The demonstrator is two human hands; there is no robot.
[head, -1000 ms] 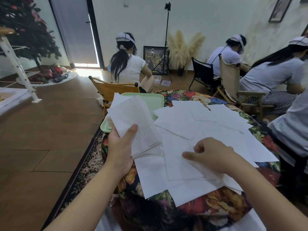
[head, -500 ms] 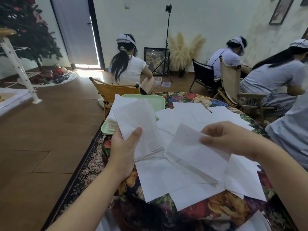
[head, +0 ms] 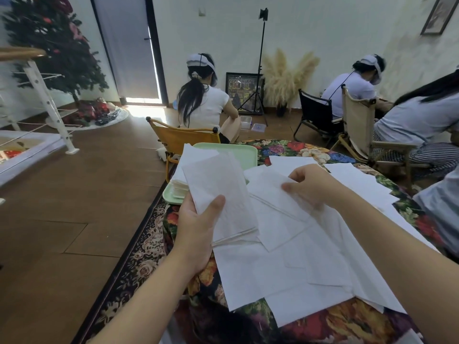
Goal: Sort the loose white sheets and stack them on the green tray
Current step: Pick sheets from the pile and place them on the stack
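Observation:
My left hand (head: pixel 198 224) grips a thin bundle of white sheets (head: pixel 218 184), thumb on top, held up over the table's left side. My right hand (head: pixel 310 184) pinches one white sheet (head: pixel 275 194) and holds it beside the bundle, their edges close together. Many loose white sheets (head: pixel 298 269) lie spread over the floral tablecloth (head: pixel 347 324). Behind the bundle the green tray (head: pixel 238 155) sits at the table's far left corner. A small stack of sheets (head: pixel 180 187) lies on it, partly hidden by the bundle.
Three people sit on folding chairs beyond the table; an orange chair (head: pixel 178 137) stands right behind the tray. Another person's sleeve (head: pixel 442 207) is at the right edge. A patterned rug (head: pixel 129 256) and wooden floor lie to the left.
My right hand picked one sheet off the spread, lifted it and carried it leftward to the bundle. My left hand kept holding its bundle, nearly still.

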